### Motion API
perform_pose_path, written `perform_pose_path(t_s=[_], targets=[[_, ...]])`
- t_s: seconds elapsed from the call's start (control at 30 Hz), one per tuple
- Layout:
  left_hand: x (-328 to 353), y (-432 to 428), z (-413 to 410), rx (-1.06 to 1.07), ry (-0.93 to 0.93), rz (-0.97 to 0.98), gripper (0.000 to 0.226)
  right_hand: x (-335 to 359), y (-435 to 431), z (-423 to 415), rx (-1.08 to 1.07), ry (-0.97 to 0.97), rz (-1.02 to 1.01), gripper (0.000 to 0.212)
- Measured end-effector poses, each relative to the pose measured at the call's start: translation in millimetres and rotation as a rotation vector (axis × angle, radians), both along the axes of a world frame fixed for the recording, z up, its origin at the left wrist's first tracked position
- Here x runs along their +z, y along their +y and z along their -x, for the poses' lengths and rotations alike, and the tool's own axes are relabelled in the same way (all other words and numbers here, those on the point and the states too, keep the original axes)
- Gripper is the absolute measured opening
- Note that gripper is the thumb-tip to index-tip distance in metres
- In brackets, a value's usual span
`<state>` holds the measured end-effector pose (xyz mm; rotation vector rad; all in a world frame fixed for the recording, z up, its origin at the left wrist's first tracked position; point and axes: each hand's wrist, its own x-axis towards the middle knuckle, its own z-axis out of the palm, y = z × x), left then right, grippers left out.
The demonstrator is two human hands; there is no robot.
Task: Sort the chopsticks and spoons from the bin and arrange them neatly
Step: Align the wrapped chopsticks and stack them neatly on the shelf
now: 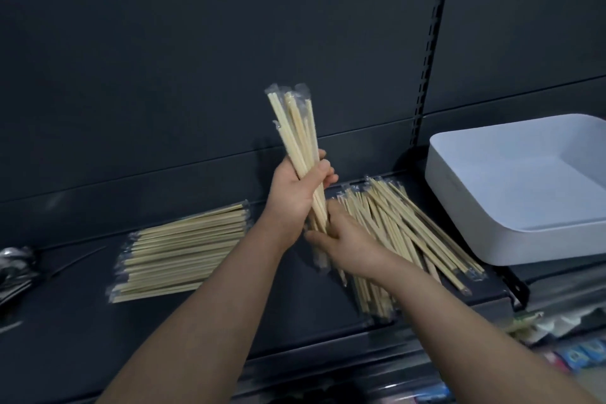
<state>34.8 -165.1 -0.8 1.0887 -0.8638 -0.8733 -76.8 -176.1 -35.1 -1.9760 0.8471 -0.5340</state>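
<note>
My left hand (295, 193) grips an upright bundle of plastic-wrapped wooden chopsticks (295, 128) above the dark shelf. My right hand (347, 246) holds the lower end of that same bundle, fingers around its bottom. To the left lies a neat flat stack of wrapped chopsticks (183, 249). A loose, fanned pile of wrapped chopsticks (410, 233) lies to the right, partly under my right forearm. The white bin (459, 200) stands at the right, its visible inside bare. Wrapped spoons (16, 266) lie at the far left edge, blurred.
The dark grey shelf (278, 298) has a back panel close behind the stacks and a slotted upright post (426, 52) at the right. Below the shelf's front edge at the lower right sit coloured packaged goods (564, 348).
</note>
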Motion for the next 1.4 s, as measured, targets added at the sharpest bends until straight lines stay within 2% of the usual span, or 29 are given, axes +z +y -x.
perform_pose_path(t_s=[0.13, 0.2, 0.47, 0.63, 0.73, 0.83, 0.97, 1.07, 1.2, 1.33, 1.4], targets=[[2.6, 24.7, -12.5, -0.075, -0.273, -0.059, 0.013, -15.1, 10.6, -16.5, -0.095, -0.084, -0.062, 0.032], [-2.2, 34.5, -14.8, -0.113, -0.318, -0.114, 0.011, -26.5, 17.3, -19.2, -0.082, -0.083, -0.130, 0.037], [1.6, 44.6, -17.7, -0.184, -0.297, -0.100, 0.008, -37.0, 26.8, -27.4, -0.102, -0.135, -0.111, 0.028], [6.3, 42.5, -14.5, -0.171, -0.168, -0.073, 0.005, -36.7, 35.6, -28.3, -0.163, -0.162, -0.124, 0.021], [2.5, 41.5, -15.4, -0.150, -0.152, -0.083, 0.008, -35.4, 40.2, -24.1, -0.115, -0.178, -0.236, 0.029], [1.4, 42.8, -25.1, -0.203, -0.132, -0.096, 0.007, -27.4, 40.6, -14.8, 0.053, -0.181, -0.438, 0.043], [3.0, 47.8, -38.2, -0.345, -0.085, -0.133, 0.006, -21.6, 36.7, -5.2, 0.142, -0.240, -0.570, 0.032], [-1.5, 50.5, -37.7, -0.302, -0.065, -0.166, 0.005, -24.3, 39.7, -11.6, 0.080, -0.144, -0.448, 0.020], [-15.1, 61.1, -52.7, -0.023, 0.057, -0.205, 0.004, -25.9, 45.6, -33.1, 0.045, 0.107, -0.202, 0.018], [-33.3, 94.2, -92.4, 0.268, 0.203, -0.262, 0.020, -23.5, 57.7, -68.3, 0.129, 0.447, 0.070, 0.014], [-48.5, 118.0, -120.4, 0.451, 0.242, -0.335, 0.030, -23.7, 69.4, -88.4, 0.188, 0.556, 0.176, 0.012]])
